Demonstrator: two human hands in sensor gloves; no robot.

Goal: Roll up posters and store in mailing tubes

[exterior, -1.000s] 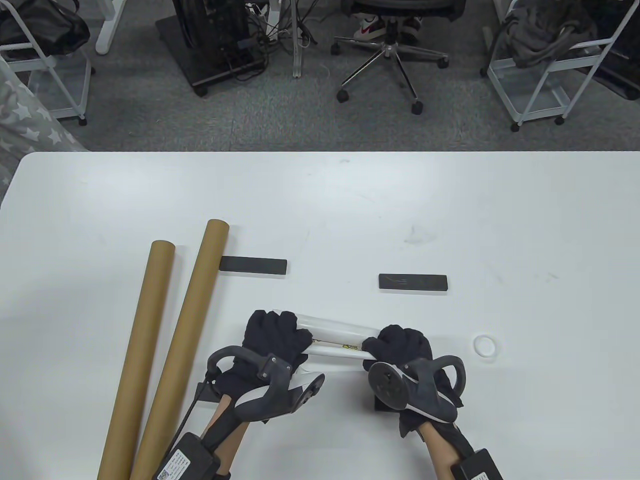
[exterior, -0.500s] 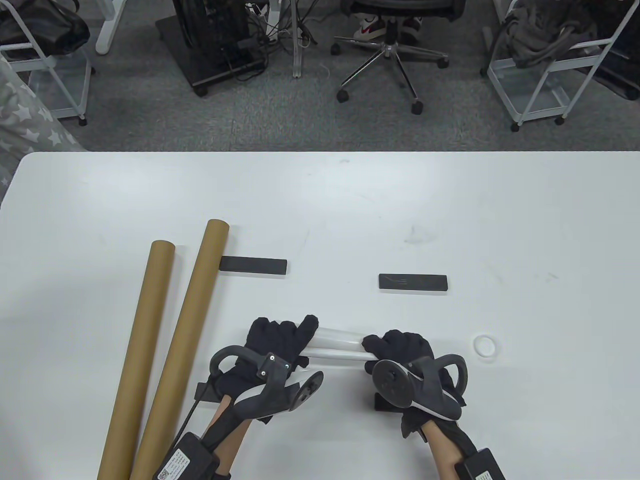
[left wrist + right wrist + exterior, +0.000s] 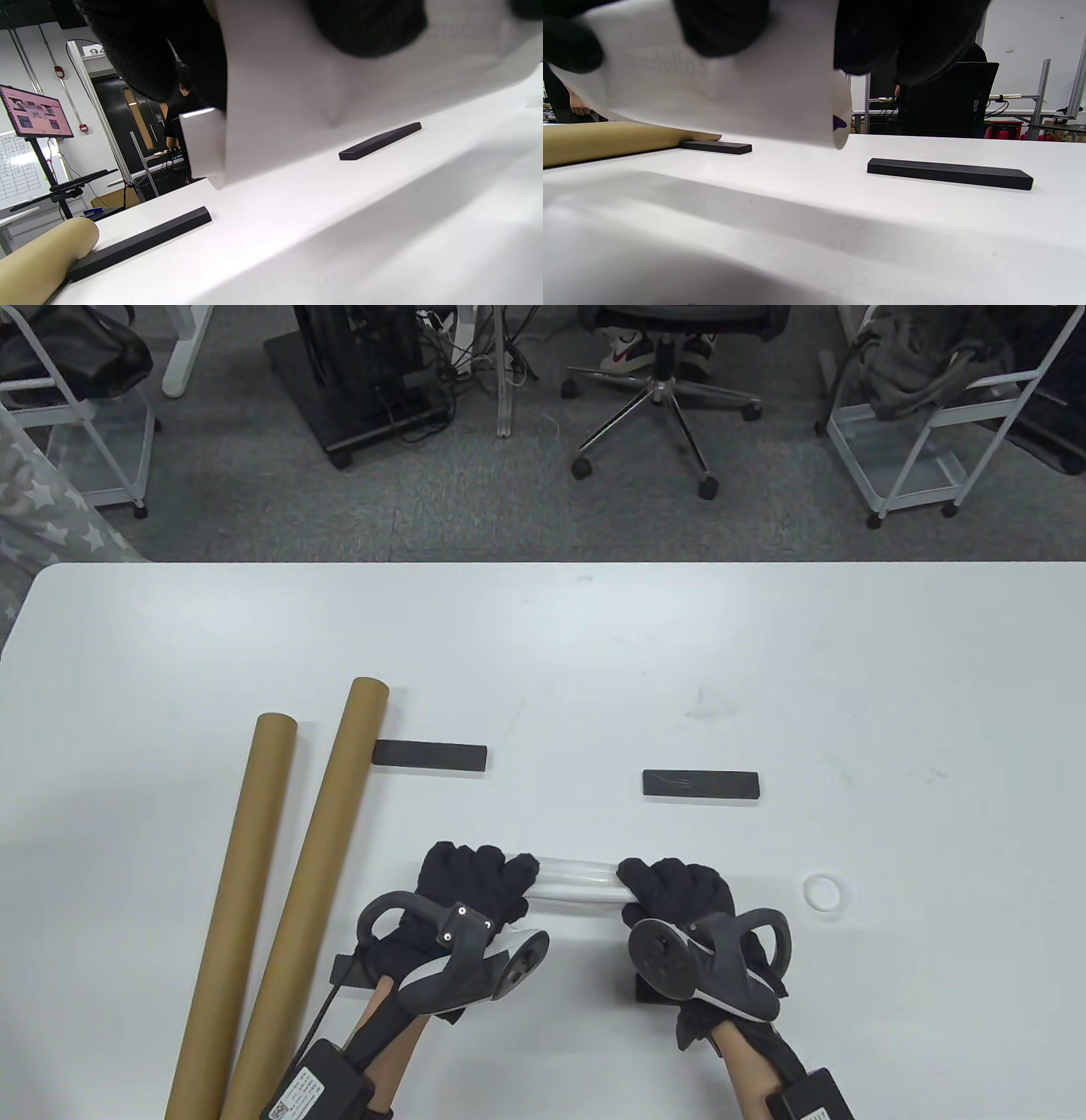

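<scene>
Wrist views show the rolled poster (image 3: 734,84) lifted off the bench (image 3: 594,661); table view doesn't. Left hand (image 3: 471,882) & right hand (image 3: 679,891) each grip one end, fingers curled round it. Two mailing tubes (image 3: 280,891) lie left; black bars (image 3: 701,785) beyond, white ring (image 3: 824,892) right.

Left hand (image 3: 469,891), right hand (image 3: 679,892): black knit gloves. Dark grey ring-handled tracker (image 3: 458,963) strapped on each, round disc ends, white trim. Black boxes at forearms; left one carries a label.
</scene>
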